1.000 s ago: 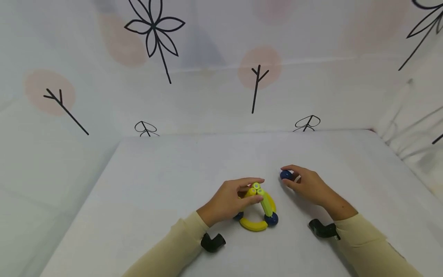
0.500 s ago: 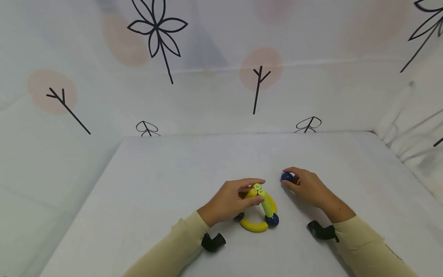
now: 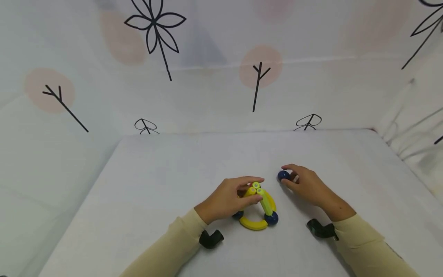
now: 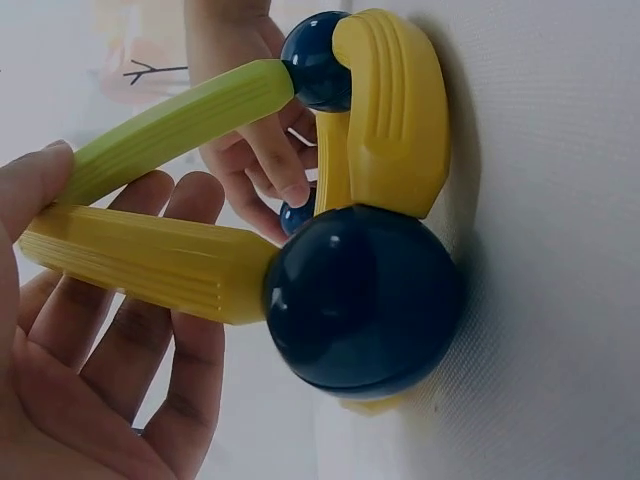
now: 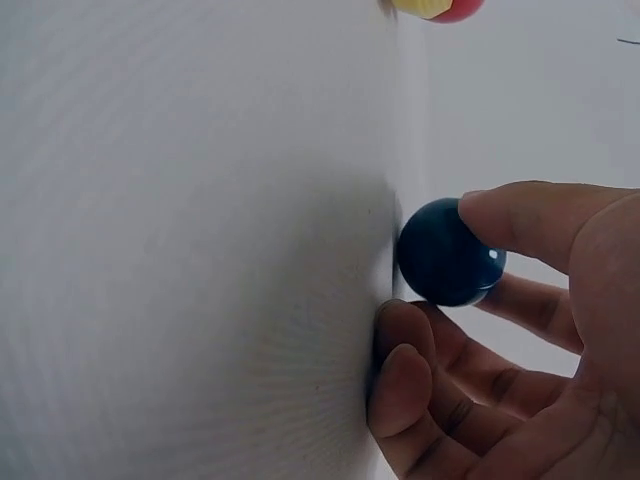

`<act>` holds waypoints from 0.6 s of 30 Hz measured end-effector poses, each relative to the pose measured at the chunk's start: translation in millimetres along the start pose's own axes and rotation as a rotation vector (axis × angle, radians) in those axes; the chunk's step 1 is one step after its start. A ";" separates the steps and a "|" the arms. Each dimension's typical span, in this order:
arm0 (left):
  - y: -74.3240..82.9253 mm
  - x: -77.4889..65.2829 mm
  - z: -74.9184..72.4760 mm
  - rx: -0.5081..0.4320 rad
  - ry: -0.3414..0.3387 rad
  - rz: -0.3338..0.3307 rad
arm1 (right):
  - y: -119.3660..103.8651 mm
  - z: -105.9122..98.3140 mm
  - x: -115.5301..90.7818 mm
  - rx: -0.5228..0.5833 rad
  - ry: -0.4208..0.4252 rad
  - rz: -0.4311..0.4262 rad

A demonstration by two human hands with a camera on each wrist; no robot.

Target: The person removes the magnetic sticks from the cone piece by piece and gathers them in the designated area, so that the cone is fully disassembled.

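Nearest you, your left hand (image 3: pixel 225 198) pinches the rods (image 3: pixel 266 205) where their tops meet; the head view shows three ends there, the left wrist view two rods. Yet that one reveals your fingers (image 4: pixel 195 199) behind the yellow rod (image 4: pixel 160 265). Beyond, apart from the rods, above or on the worktop (image 3: pixel 155 173), your right hand (image 3: pixel 308 186) pinches the blue ball (image 3: pixel 283 176); its wrist view shows your thumb (image 5: pixel 525 217) against it.

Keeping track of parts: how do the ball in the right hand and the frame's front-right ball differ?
The held ball shows nothing attached; the front-right ball joins a green rod and yellow arc. The right hand holds the held ball; no hand touches the front-right ball. Both are dark blue.
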State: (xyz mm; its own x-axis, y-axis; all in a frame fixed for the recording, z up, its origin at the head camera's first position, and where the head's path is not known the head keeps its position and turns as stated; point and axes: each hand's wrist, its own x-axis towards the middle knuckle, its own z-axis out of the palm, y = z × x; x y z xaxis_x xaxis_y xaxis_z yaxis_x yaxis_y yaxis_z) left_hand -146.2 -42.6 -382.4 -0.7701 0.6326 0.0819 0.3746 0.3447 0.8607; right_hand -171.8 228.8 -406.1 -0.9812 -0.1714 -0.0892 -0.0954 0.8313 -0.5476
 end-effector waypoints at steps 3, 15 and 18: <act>1.0 0.0 -1.0 0.000 0.000 -0.014 | -1.8 -0.1 0.3 0.005 -0.005 0.006; 2.9 -0.5 -11.7 0.071 -0.049 0.015 | -20.8 -12.2 -13.0 0.040 0.169 -0.048; 3.3 -1.1 -18.1 0.088 -0.081 0.004 | -34.8 -16.6 -23.4 0.141 0.086 -0.170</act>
State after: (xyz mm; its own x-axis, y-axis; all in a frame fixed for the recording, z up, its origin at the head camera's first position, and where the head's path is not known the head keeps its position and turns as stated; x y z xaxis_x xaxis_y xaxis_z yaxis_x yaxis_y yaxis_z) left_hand -153.5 -54.7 -370.6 -0.7259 0.6866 0.0415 0.4242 0.3993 0.8128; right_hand -148.3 212.7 -371.1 -0.9644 -0.2514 0.0823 -0.2417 0.7113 -0.6600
